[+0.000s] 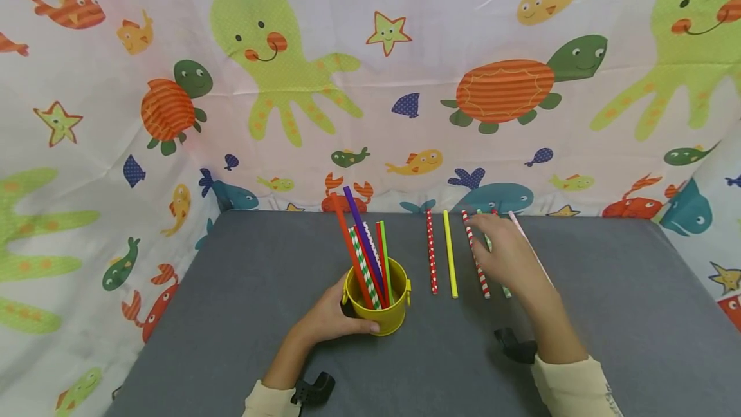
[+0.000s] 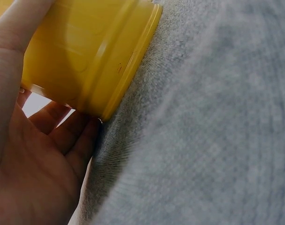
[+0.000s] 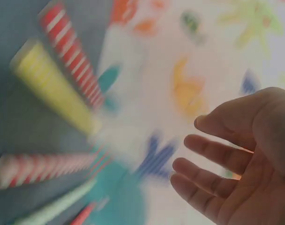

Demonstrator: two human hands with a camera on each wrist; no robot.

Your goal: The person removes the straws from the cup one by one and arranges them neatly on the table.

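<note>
My left hand (image 1: 331,317) grips a small yellow metal bucket (image 1: 393,317) from its left side, thumb across the front and fingers behind. In the left wrist view the bucket (image 2: 81,51) rests on the grey cloth. Several paper straws lean inside it, among them a purple straw (image 1: 361,227) and a green-striped straw (image 1: 363,266). Over the row of straws on the table hovers my right hand (image 1: 509,253), holding nothing; the right wrist view shows its fingers (image 3: 212,152) apart and relaxed. Below it lie a red-and-white striped straw (image 1: 477,266) and a pale green straw (image 1: 506,292), partly hidden.
Left of the right hand lie a yellow straw (image 1: 450,256) and a red dotted straw (image 1: 431,253), upright in the row. A pale pink straw (image 1: 521,229) lies on its other side. Sea-animal cloth (image 1: 370,127) hangs behind the grey table (image 1: 231,314).
</note>
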